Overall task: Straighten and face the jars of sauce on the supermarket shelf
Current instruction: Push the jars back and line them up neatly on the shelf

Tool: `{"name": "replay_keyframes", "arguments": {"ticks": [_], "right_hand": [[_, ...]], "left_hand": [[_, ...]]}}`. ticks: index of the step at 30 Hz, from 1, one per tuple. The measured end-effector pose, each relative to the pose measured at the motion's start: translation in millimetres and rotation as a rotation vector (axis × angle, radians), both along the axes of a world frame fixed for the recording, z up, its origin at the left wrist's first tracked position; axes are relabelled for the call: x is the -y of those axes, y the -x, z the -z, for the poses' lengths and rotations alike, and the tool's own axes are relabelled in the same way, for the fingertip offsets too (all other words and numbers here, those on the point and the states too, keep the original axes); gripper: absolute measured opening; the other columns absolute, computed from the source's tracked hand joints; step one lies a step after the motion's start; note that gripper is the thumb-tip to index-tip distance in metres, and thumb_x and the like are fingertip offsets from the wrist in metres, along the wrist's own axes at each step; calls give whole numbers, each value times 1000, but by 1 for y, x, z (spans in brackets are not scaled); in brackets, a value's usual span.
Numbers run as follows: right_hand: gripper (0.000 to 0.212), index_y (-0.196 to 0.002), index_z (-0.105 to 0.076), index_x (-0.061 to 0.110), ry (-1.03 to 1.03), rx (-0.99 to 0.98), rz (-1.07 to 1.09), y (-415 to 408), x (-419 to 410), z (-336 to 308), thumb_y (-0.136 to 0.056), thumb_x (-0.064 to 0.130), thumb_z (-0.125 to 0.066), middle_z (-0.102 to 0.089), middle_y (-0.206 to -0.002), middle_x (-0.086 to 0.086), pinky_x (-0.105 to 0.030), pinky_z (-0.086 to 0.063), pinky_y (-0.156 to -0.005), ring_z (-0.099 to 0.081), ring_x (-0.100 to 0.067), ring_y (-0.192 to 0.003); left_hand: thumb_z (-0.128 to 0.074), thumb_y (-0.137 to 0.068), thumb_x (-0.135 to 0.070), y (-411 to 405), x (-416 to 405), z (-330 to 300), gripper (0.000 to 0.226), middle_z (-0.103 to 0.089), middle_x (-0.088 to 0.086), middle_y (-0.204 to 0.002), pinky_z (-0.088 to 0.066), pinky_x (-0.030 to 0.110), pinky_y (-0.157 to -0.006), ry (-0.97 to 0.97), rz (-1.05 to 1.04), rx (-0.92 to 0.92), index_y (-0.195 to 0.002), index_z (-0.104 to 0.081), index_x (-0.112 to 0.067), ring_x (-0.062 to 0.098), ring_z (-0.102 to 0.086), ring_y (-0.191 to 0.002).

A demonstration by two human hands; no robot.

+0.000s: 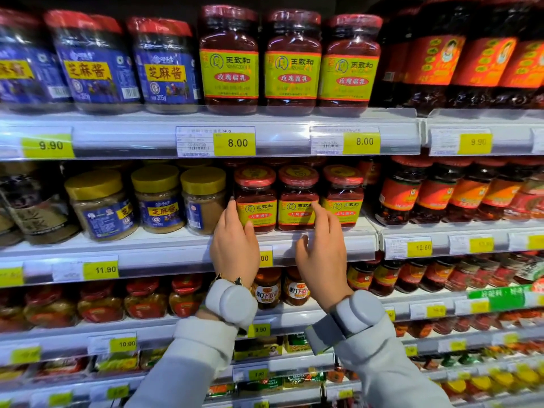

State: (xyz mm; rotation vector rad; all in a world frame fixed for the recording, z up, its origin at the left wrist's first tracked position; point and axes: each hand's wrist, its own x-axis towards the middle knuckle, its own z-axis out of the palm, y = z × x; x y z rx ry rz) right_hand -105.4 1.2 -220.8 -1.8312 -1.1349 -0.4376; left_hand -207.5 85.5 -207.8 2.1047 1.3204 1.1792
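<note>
2 hands (234,245) (321,248) reaching up, fingers spread, unclenched | fingertips touching 2 red-lidded glass jars (255,198) (298,197) | shelf (182,245)

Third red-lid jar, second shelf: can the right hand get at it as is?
Probably yes. The right hand is already at the middle jar, and the third red-lid jar stands right beside it at the shelf front, nothing before it.

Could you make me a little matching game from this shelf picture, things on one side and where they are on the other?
Things:
1. yellow-lidded jars
2. blue-labelled jars
3. left hand
4. right hand

Places:
A. top shelf, left part
B. fingertips at the middle red-lidded jar
C. middle shelf, left of the red-lidded jars
D. at the leftmost red-lidded jar

Pairs: 1-C, 2-A, 3-D, 4-B
</note>
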Motion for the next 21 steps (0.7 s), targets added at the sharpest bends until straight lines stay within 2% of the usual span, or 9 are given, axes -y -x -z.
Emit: {"name": "replay_keyframes", "arguments": {"ticks": [3,5,8,11,16,21], "right_hand": [[52,-130,-43,3,0,0,-20,-2,2,-3,-79,-1,-55,-47,-124,-15,-22,-33,-95,-46,-27,-114],[51,-129,-44,4,9,-7,-32,-3,2,-4,-79,0,-56,-46,-124,-14,-23,-34,-94,-46,-27,-114],[51,-129,-44,6,25,-13,-36,-4,3,-5,-80,1,-55,-46,-124,-13,-24,-35,-94,-46,-26,-114],[51,-129,-44,5,35,-19,-45,-3,5,-6,-80,2,-56,-46,-125,-14,-31,-40,-95,-46,-28,-115],[47,-125,-47,3,27,-21,-34,4,5,-11,-79,2,-57,-47,-119,-18,-35,-41,-89,-46,-32,-109],[40,-117,-53,5,26,38,-128,21,-4,-19,-77,4,-58,-50,-109,-16,-32,-37,-85,-47,-31,-103]], "left_hand": [[-36,-97,-23,0,-6,-9,43,-51,16,-130,-39,42,-81,-2,23,-110,-138,-31,-8,37,-49,-113],[-31,-98,-22,0,-11,-16,38,-55,23,-120,-34,40,-72,18,50,-128,-131,-34,-2,41,-51,-106],[-30,-99,-18,0,-15,-22,33,-56,26,-114,-28,37,-67,36,69,-148,-125,-36,2,43,-52,-103],[-31,-99,-17,0,-14,-21,31,-58,25,-111,-29,37,-64,10,44,-157,-122,-38,1,42,-54,-100],[-34,-98,-22,2,-14,-17,28,-62,20,-105,-33,38,-64,-11,-30,-180,-112,-49,-3,38,-55,-97],[-44,-93,-16,25,-9,-10,24,-60,10,-110,-40,37,-78,-65,-107,23,-111,-59,-12,28,-55,-100]]}}
